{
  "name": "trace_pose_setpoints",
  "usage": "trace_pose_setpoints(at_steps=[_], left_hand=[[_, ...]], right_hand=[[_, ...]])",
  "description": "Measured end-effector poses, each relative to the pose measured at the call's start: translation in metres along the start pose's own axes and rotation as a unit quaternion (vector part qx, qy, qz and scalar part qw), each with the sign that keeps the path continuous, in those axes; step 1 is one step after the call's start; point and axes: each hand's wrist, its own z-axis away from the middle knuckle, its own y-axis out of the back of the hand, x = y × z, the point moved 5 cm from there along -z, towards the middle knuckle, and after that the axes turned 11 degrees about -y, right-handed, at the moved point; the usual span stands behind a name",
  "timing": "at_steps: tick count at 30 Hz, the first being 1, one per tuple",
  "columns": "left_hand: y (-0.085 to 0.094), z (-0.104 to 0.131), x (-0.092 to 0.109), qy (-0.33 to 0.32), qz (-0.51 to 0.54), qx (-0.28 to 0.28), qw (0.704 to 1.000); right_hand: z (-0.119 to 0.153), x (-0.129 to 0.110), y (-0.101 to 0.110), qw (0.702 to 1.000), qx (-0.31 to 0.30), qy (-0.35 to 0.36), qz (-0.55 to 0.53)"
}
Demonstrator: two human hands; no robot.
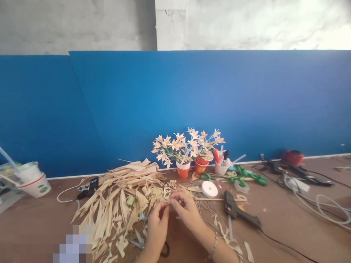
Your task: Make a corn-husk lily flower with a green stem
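My left hand [159, 221] and my right hand [185, 207] meet at their fingertips above the middle of the table. Both are pinched closed; whatever sits between the fingers is too small and hidden to make out. A pair of scissors [135, 243] lies partly beneath my left wrist, one dark handle loop showing. Close on the left spreads a heap of dried pale husks [115, 197], with cut scraps [121, 245] along its near side. Thin wires [210, 212] lie to the right of my right hand. Beyond it is a white tape roll [209, 189].
Artificial flowers [178, 144] stand in red paper cups [183, 171] by the blue partition [192, 91]. A black glue gun [241, 212] with its cord lies right, near green tape [246, 175] and tangled cables [320, 201]. A white paper bowl [37, 186] stands far left.
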Motion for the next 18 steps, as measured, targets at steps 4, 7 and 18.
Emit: trace_pose_setpoints(at_steps=[4,7,18], left_hand=[[0.0,0.0,-0.001,0.006,-0.001,0.003,1.0],[0.0,0.0,-0.004,0.021,0.007,0.013,1.0],[0.002,0.0,0.007,0.012,0.016,0.029,0.999]], right_hand=[[-0.001,0.0,0.0,1.0,0.004,-0.007,-0.006],[-0.002,0.003,0.0,1.0,0.006,-0.014,-0.019],[0.0,0.004,-0.003,0.999,0.003,-0.021,-0.027]])
